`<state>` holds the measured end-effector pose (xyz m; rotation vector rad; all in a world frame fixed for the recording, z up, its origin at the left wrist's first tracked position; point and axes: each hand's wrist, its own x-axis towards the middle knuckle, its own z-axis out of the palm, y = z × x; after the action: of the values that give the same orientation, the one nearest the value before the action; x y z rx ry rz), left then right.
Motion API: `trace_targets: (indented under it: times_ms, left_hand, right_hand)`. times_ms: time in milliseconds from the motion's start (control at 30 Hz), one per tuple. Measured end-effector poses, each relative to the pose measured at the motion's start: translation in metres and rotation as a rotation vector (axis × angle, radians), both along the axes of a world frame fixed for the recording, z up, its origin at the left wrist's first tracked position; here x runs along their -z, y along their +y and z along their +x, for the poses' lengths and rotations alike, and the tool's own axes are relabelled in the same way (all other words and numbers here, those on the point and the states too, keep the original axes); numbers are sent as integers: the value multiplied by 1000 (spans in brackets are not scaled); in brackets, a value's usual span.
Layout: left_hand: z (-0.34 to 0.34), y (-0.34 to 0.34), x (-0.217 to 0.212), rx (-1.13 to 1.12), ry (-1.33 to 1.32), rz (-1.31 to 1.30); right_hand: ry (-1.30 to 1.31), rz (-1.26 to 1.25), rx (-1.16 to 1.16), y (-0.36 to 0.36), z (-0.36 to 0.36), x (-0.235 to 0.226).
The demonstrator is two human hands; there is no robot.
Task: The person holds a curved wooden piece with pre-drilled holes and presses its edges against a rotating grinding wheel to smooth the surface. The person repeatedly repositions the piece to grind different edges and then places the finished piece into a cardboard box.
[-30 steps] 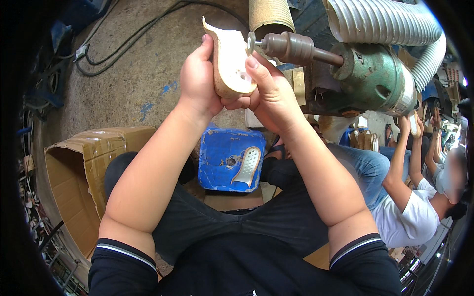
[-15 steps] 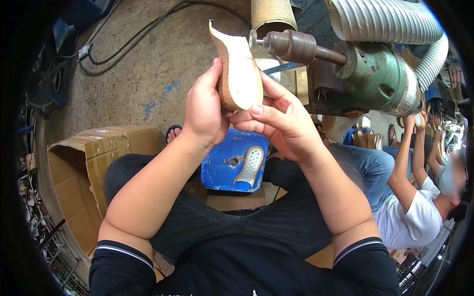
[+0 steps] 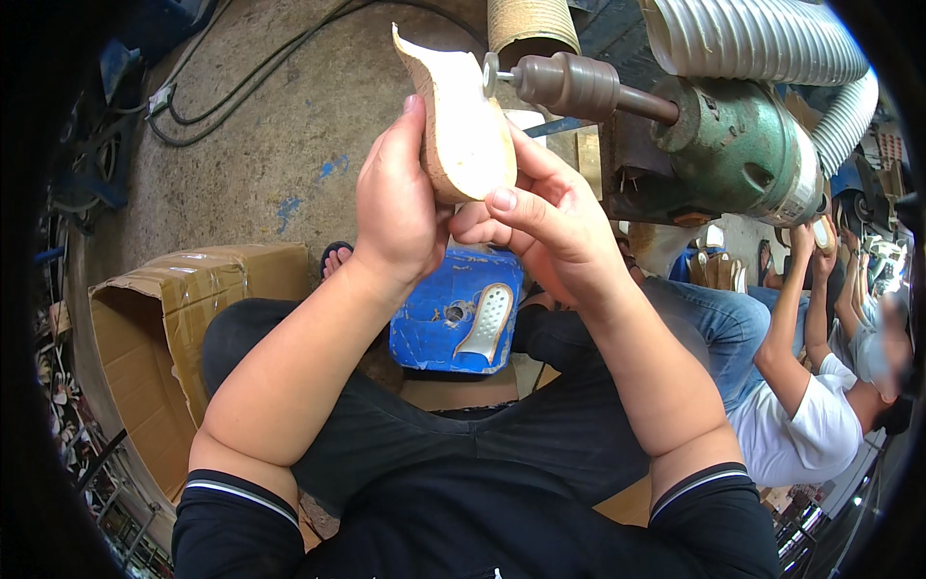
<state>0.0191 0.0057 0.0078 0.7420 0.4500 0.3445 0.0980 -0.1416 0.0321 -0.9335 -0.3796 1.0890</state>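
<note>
Both my hands hold a pale cork shoe footbed (image 3: 465, 130) with a wavy outline and a speckled edge. My left hand (image 3: 395, 198) grips its left side, thumb up along the edge. On the other side, my right hand (image 3: 550, 217) has its fingers behind and its thumb at the lower right corner. Beside the footbed's upper right edge is a small grinding wheel (image 3: 490, 75) on the chuck (image 3: 569, 83) of a green motor (image 3: 738, 150); whether they touch I cannot tell. A second footbed (image 3: 488, 323), dotted with holes, lies on a blue stool (image 3: 415, 323) below my hands.
An open cardboard box (image 3: 256, 275) stands at my left. Behind the wheel is a tan tube mouth (image 3: 531, 24); a ribbed silver hose (image 3: 752, 39) runs above the motor. Black cable (image 3: 280, 72) curves over the floor. A person in a white shirt (image 3: 801, 434) sits at right.
My hands have carried the footbed slightly left and up. It is tilted a little more, and its right edge overlaps closer with the small wheel.
</note>
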Motion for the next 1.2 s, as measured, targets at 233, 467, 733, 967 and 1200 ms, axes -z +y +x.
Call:
trace_targets:
  times_ms: [233,467,733,967,1200]
  left_hand:
    - [5,2,-3,-24,44,9]
    - [14,5,-2,-67,18,-1]
    - [21,9,1,-93,-4,9]
    - [29,17,3,-93,-15,9]
    - [34,23,1,-110,19,66]
  right_hand:
    - [-16,-25,13,5,2,0]
    - [65,-10,21,12,8,2]
    - [80,28,40,20,11,11]
    - [25,40,42,25,17,21]
    - [79,88,78,30,19,26]
